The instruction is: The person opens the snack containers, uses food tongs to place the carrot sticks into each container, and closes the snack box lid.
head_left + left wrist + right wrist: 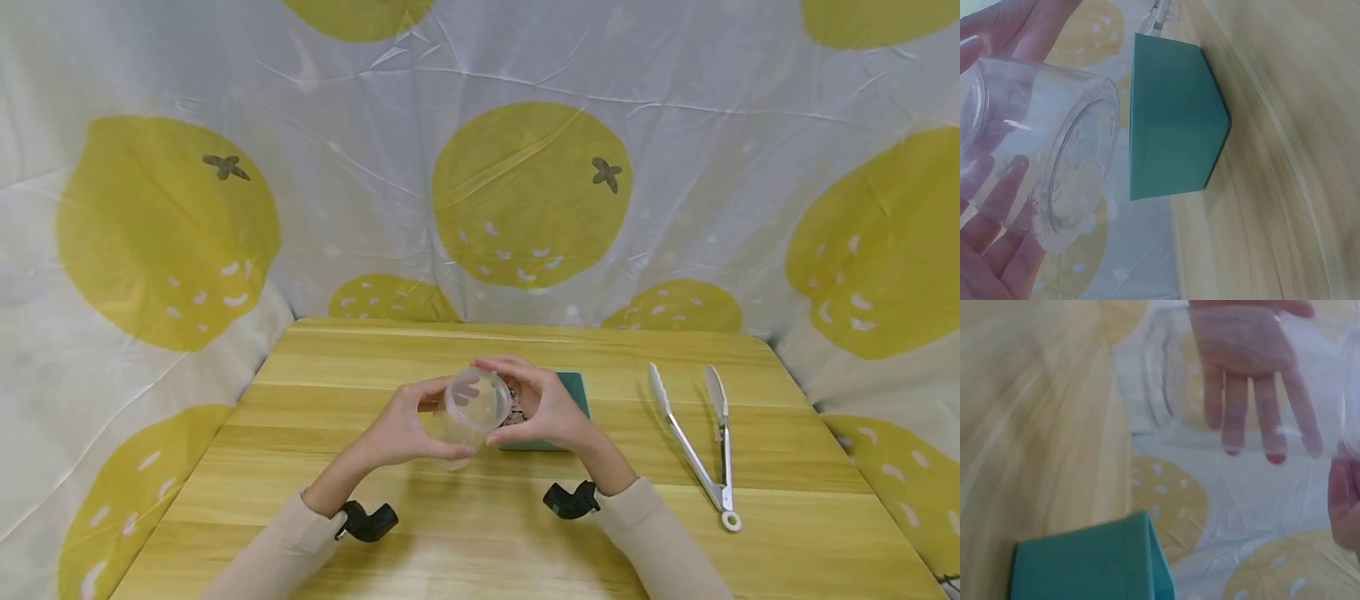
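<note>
Left of the box (576, 393), the left hand (401, 425) grips a tilted jar (480, 408) round its middle; the right hand (549, 410), fingers arched, grips its upper end.

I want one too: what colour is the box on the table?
The box is teal green, clearest in the left wrist view.
</note>
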The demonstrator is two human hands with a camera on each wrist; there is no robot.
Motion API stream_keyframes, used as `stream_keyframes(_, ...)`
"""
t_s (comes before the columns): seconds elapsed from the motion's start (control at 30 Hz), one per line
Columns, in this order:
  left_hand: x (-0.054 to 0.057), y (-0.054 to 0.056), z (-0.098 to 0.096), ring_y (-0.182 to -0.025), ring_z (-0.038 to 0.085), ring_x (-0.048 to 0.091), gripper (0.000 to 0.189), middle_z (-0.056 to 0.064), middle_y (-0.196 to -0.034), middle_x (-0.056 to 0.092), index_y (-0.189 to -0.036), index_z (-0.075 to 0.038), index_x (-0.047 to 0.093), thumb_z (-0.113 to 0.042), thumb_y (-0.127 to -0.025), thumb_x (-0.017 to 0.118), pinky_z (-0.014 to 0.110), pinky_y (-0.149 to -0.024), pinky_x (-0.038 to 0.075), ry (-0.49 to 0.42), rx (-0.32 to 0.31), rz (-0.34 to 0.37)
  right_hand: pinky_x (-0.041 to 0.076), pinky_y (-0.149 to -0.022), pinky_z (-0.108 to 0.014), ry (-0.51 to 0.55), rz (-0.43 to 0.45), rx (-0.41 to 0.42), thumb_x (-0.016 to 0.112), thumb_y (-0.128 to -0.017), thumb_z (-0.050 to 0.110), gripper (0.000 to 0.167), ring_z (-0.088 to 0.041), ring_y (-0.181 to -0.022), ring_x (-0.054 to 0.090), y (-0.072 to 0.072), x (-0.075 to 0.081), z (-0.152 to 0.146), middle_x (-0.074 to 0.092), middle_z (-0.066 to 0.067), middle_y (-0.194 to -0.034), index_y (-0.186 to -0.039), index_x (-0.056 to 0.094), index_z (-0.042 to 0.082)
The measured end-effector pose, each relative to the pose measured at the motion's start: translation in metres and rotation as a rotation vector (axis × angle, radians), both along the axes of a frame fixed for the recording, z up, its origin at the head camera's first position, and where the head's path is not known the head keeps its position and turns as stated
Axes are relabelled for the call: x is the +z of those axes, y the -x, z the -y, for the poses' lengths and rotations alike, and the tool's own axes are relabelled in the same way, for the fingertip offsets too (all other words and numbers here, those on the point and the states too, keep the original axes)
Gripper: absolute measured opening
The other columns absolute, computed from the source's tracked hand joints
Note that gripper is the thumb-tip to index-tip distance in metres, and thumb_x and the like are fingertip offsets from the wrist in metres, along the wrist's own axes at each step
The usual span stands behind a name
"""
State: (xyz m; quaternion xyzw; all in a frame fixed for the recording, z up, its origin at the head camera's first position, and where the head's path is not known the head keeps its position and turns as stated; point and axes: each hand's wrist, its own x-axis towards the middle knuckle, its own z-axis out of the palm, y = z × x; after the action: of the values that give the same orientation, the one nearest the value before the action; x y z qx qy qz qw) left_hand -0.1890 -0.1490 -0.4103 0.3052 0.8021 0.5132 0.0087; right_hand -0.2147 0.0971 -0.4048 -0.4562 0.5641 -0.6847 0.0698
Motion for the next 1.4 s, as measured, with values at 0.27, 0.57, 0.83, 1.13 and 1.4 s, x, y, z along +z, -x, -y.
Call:
stream_keyframes(0.27, 0.015, -0.009, -0.009, -0.108, 0.018, 0.064, 0.072, 0.001, -0.123, 0.068, -0.135, -0.011, 0.061, -0.010, -0.070, 0.092, 0.041, -0.091, 0.053, -0.003, 0.067, -0.031, 0.047, -0.100, -0.032, 0.187, 0.047, -0.237, 0.091, -0.072, 0.018, 0.092, -0.035, -0.125, 0.046, -0.014, -0.006, 0.019, 0.042, -0.036, -0.136, -0.143, 0.043, -0.013)
stream_keyframes(0.57, 0.035, -0.019, -0.015, -0.107, 0.018, 0.064, 0.067, 0.007, -0.123, 0.068, -0.134, -0.005, 0.061, -0.008, -0.072, 0.089, 0.039, -0.090, 0.053, -0.017, 0.085, -0.051, 0.047, -0.101, -0.030, 0.206, 0.081, -0.329, 0.093, -0.070, 0.022, 0.090, -0.052, -0.122, 0.042, -0.023, -0.006, 0.029, 0.046, -0.030, -0.134, -0.139, 0.047, -0.014)
stream_keyframes(0.83, 0.035, -0.020, -0.014, -0.112, 0.034, 0.062, 0.068, 0.012, -0.127, 0.066, -0.135, -0.004, 0.060, -0.008, -0.073, 0.088, 0.046, -0.092, 0.052, -0.022, 0.086, -0.012, 0.043, -0.106, -0.037, 0.166, 0.122, -0.304, 0.092, -0.072, 0.022, 0.088, -0.031, -0.127, 0.048, -0.020, -0.007, 0.028, 0.048, -0.027, -0.136, -0.138, 0.047, -0.015)
stream_keyframes(1.13, 0.033, -0.020, -0.014, -0.112, 0.024, 0.064, 0.069, 0.010, -0.127, 0.066, -0.136, -0.005, 0.060, -0.007, -0.073, 0.089, 0.040, -0.093, 0.052, -0.020, 0.081, 0.002, 0.041, -0.108, -0.035, 0.112, 0.121, -0.208, 0.089, -0.076, 0.017, 0.082, -0.031, -0.132, 0.044, -0.014, -0.005, 0.020, 0.043, -0.028, -0.142, -0.141, 0.047, -0.012)
stream_keyframes(1.4, 0.033, -0.021, -0.014, -0.107, 0.018, 0.065, 0.069, 0.007, -0.120, 0.069, -0.134, -0.003, 0.061, -0.009, -0.071, 0.090, 0.038, -0.092, 0.053, -0.013, 0.101, -0.003, 0.039, -0.110, -0.037, 0.039, 0.160, -0.135, 0.088, -0.077, 0.017, 0.084, -0.032, -0.136, 0.041, -0.011, -0.002, 0.013, 0.041, -0.022, -0.147, -0.145, 0.045, -0.006)
